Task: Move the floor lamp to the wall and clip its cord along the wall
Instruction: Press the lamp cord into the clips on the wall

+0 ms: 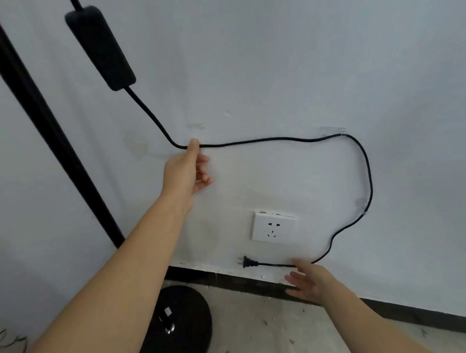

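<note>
Wall (275, 56) takes up most of the view, plain white with a few scuffs and patched spots, and a dark baseboard (416, 314) runs along the bottom where it meets the dusty concrete floor (298, 337). The floor lamp's black pole (48, 130) cuts diagonally down the left side, standing just in front of the wall, and its round black base (189, 310) sits on the floor right next to the baseboard.

The black cord (265, 141) hangs down from an inline box (99, 46) up top (driver or switch, can't tell which), bends, then runs roughly level across the wall to a clear adhesive clip (332, 132). From there it loops down the right side through a second clear clip (362, 207) and curls back left, ending low on the wall just above the baseboard. The two-prong plug (247, 262) sticks out to the left there, not plugged in, just below the white wall outlet (273, 226).

The left hand (187, 172) reaches up with its thumb pressing on the cord right at the bend, the other fingers loosely curled and not wrapped around anything. The right hand (308, 280) is down low, open with fingers spread, palm facing the wall; the cord passes behind its fingertips near the plug end, and I can't tell if it's actually touching the cord.
</note>
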